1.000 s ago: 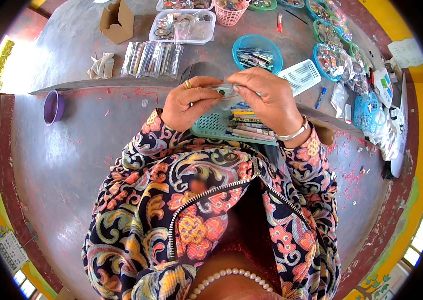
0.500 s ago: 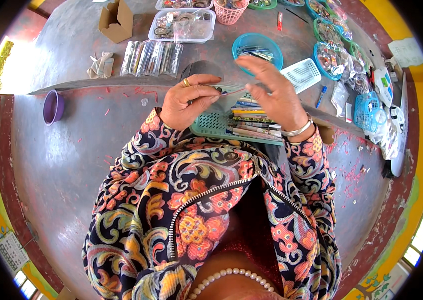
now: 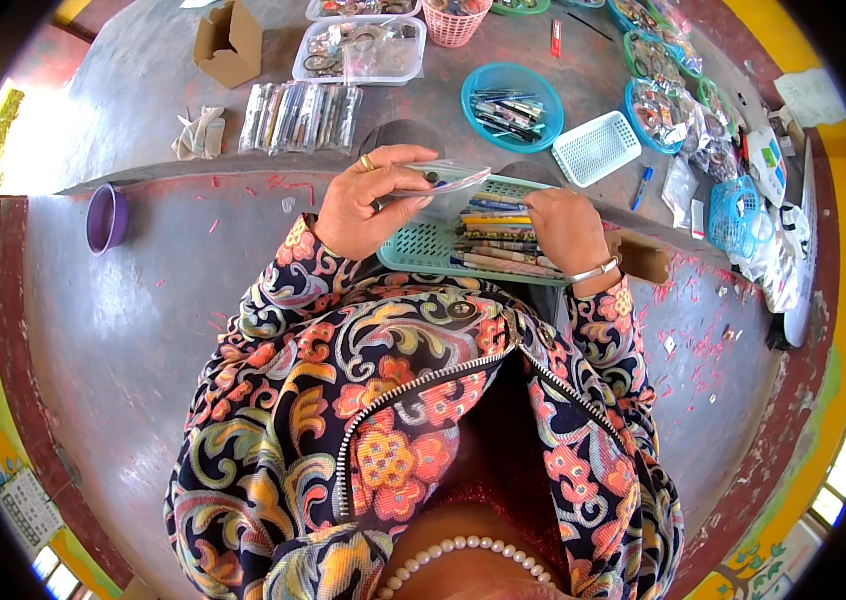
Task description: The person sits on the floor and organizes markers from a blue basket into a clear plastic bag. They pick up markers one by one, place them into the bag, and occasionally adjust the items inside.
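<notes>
My left hand (image 3: 368, 212) pinches a clear plastic zip bag (image 3: 461, 181) with a thin red edge. The bag sticks out to the right over a light green basket (image 3: 413, 250). Pens (image 3: 503, 246) of several colours lie side by side in the basket's right part. Over their right ends is my right hand (image 3: 568, 235), its fingers curled closed. Whether a pen is between those fingertips is hidden.
Behind the basket stand a blue bowl (image 3: 513, 80) of pens and a pale perforated tray (image 3: 598, 150). Filled pen bags (image 3: 301, 118) lie at far left, near a cardboard box (image 3: 228, 45). A purple cup (image 3: 107, 218) stands left. Baskets of small goods crowd the far right.
My right hand has left the bag's edge and come down to the pens in the basket, its fingers closing. The left hand keeps hold of the bag, almost in place.
</notes>
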Demonstrator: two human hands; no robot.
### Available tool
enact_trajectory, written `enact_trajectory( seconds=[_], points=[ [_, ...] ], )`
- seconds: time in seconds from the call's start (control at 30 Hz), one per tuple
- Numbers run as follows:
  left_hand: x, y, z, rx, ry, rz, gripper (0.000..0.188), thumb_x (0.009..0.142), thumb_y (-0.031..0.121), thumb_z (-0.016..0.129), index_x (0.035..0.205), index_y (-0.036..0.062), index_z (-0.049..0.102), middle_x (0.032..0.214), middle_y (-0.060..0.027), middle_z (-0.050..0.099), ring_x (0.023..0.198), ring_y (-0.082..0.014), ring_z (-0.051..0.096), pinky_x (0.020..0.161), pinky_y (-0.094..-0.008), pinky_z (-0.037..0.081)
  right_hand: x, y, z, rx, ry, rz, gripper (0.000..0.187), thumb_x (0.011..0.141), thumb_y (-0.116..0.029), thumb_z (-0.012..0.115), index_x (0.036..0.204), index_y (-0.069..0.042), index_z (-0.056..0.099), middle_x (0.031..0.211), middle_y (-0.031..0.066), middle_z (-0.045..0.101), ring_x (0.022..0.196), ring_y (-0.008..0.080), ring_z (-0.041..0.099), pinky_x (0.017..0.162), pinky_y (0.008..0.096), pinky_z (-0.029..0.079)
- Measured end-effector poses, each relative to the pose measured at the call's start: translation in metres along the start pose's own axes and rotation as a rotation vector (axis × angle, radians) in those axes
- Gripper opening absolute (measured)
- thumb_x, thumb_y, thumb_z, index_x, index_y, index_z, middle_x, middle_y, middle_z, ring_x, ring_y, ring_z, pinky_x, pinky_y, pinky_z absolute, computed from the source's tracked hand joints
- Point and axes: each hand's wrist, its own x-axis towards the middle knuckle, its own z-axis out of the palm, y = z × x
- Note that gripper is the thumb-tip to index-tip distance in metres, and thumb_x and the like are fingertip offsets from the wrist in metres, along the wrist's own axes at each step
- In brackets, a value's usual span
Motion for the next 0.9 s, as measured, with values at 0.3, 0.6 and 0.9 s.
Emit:
enact_trajectory(
  seconds=[0.3,0.6,0.9],
  points=[
    [0.0,-0.001,0.001,-0.017,0.015,0.016,0.011,0.08,-0.003,0.063,0.091,-0.0007,0.063,0.114,-0.0165,0.058,0.084,-0.0155,0.06,0.072,-0.0266,0.047,-0.016,0.011,0.007,-0.026,-0.033,-0.008,0.009,0.075,-0.01,0.058,0.083,-0.007,0.06,0.089,0.009,0.058,0.091,0.027,0.054,0.077,0.0393,0.045],
    [-0.001,0.001,0.003,-0.027,0.018,-0.013,0.01,0.08,-0.002,0.063,0.09,-0.001,0.063,0.113,-0.0152,0.059,0.085,-0.0152,0.059,0.072,-0.0261,0.047,-0.019,0.012,-0.01,0.223,-0.03,0.115,0.015,0.076,-0.011,0.06,0.091,-0.009,0.059,0.089,0.0079,0.061,0.089,0.0255,0.057,0.076,0.0394,0.042],
    [-0.002,-0.003,0.003,-0.02,0.002,0.001,0.01,0.081,-0.003,0.062,0.091,-0.001,0.062,0.115,-0.0133,0.056,0.084,-0.0137,0.061,0.068,-0.0244,0.049,-0.032,0.016,-0.007,0.356,0.044,0.145,0.02,0.075,-0.01,0.06,0.093,-0.005,0.06,0.092,0.0105,0.059,0.089,0.0286,0.057,0.074,0.0379,0.047]
  ],
)
